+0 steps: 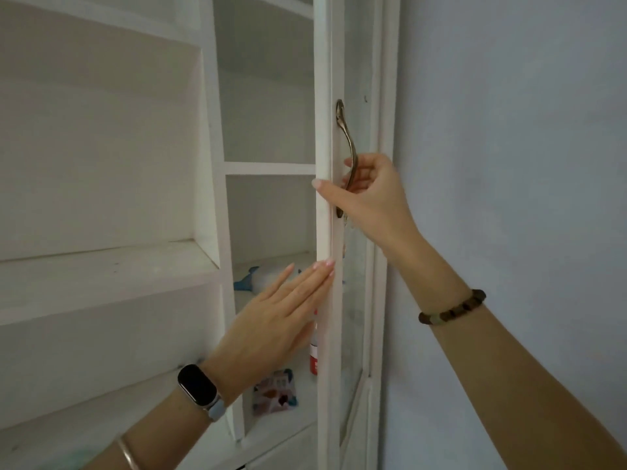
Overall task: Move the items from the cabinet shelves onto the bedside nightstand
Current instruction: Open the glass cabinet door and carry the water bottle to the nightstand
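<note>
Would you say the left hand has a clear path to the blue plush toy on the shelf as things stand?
Probably yes. The left hand lies flat against the door's edge, right in front of the blue plush toy. The door stands open, the right hand is on the handle, and nothing visible blocks the shelf opening.

Right hand (pixel 369 195) curled (fingers (pixel 353 162) closed), left hand (pixel 274 320) flat

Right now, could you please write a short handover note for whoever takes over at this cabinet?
Right hand: grip closed on the metal door handle, door partly open.
Left hand: open, flat against the door edge, holding nothing.
Items on the shelves inside: blue-and-white plush toy, red-and-white bottle partly hidden behind the door, colourful packet.
Done: door opened; nothing picked up.
Left: move all items to the nightstand, which is out of view.
</note>
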The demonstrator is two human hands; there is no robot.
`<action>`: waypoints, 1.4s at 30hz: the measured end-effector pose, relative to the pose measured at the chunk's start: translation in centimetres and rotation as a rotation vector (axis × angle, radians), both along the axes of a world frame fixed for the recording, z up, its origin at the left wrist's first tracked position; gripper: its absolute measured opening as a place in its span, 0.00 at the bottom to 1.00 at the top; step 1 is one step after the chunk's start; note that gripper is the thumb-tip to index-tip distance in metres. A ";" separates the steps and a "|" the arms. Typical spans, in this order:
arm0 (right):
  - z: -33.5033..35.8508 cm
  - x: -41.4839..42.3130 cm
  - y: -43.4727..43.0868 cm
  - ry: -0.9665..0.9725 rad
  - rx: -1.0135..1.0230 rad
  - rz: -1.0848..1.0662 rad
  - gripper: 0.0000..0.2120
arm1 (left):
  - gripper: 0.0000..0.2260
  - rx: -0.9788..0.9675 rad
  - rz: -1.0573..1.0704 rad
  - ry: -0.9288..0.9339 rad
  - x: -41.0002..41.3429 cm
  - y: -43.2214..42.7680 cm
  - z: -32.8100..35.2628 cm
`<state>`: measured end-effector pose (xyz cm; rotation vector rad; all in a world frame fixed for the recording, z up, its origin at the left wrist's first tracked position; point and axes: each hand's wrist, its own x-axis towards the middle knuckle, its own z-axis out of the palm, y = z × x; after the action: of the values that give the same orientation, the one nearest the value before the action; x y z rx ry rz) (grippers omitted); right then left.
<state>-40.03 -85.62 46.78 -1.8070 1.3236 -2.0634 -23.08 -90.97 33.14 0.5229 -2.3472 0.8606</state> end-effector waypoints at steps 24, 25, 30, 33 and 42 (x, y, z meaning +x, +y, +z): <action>0.3 -17.7 10.9 0.203 0.009 -0.436 0.21 | 0.29 0.147 -0.501 0.149 -21.2 6.9 -1.4; 0.3 -18.5 11.0 0.225 0.013 -0.450 0.21 | 0.28 0.140 -0.498 0.142 -22.1 7.0 -1.5; 0.5 -21.4 10.9 0.295 0.050 -0.522 0.20 | 0.28 0.165 -0.501 0.138 -25.9 6.9 -1.5; 0.4 -22.7 10.8 0.289 0.060 -0.530 0.19 | 0.28 0.174 -0.515 0.120 -27.5 6.7 -1.3; 0.5 -25.0 10.1 0.257 0.100 -0.567 0.19 | 0.26 0.186 -0.524 0.101 -30.2 5.9 -0.9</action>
<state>-65.01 -75.53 47.27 -1.8566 2.1799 -1.9798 -53.26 -85.10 32.25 0.0082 -2.3174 0.3672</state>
